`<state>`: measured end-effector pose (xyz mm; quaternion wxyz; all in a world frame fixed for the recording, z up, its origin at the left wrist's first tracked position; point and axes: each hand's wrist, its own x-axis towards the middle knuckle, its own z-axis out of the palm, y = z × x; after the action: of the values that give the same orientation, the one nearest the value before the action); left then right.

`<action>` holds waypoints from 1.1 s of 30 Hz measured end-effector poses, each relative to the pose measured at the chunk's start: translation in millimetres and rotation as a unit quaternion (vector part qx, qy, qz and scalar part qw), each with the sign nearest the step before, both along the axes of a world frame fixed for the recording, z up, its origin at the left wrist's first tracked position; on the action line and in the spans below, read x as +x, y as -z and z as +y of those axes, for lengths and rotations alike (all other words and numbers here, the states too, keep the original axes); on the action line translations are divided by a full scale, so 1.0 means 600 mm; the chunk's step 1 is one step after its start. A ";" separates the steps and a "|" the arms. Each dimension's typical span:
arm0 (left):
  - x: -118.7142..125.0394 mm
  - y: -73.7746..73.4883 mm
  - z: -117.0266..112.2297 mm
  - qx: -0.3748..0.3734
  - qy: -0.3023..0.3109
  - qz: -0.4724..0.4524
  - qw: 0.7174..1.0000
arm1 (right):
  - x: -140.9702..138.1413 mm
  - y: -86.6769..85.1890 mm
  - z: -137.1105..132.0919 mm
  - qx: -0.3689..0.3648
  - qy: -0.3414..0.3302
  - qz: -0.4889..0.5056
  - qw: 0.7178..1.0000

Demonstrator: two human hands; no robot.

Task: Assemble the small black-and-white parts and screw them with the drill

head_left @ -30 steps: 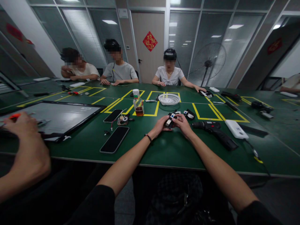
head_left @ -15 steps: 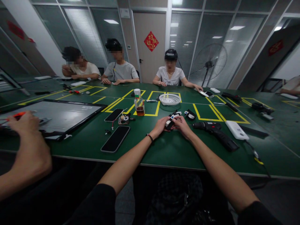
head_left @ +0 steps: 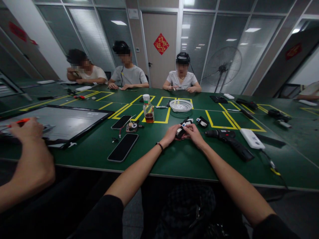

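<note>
Jointly held | black part [head_left: 179, 134] | left hand [head_left: 170, 135], right hand [head_left: 194, 134] | sign [head_left: 161, 44]: gold characters [head_left: 159, 39]

Short black sleeves [head_left: 109, 212], left-wrist bracelet [head_left: 159, 146]
The bracelet is dark and beaded; the left sleeve ends farther up the arm [head_left: 138, 176].

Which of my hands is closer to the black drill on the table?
Your right hand. It is just left of the drill, near its chuck end; your left hand is farther left, across the black-and-white piece both hands hold.
</note>
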<state>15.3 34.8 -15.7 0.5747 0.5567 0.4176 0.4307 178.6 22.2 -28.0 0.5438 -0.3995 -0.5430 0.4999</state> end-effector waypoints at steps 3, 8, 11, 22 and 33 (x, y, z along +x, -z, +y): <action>0.002 -0.002 -0.005 -0.024 0.025 -0.009 0.999 | 0.000 -0.001 -0.001 0.014 0.019 -0.033 0.999; 0.001 -0.001 -0.002 -0.047 0.037 -0.001 0.998 | 0.003 -0.005 -0.002 0.013 0.010 -0.053 0.998; 0.000 0.001 0.001 -0.055 0.036 0.002 0.998 | 0.005 -0.009 -0.005 0.005 -0.008 -0.051 0.999; -0.001 0.008 0.001 0.037 0.027 0.042 0.998 | 0.010 -0.012 -0.008 -0.066 -0.038 0.011 0.997; -0.003 -0.003 -0.006 0.025 0.050 0.041 0.998 | 0.017 -0.005 0.003 -0.071 -0.022 0.020 0.997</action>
<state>13.2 31.2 -14.0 0.5636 0.6084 0.4013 0.3889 189.0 24.0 -25.3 0.5138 -0.4150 -0.5037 0.5568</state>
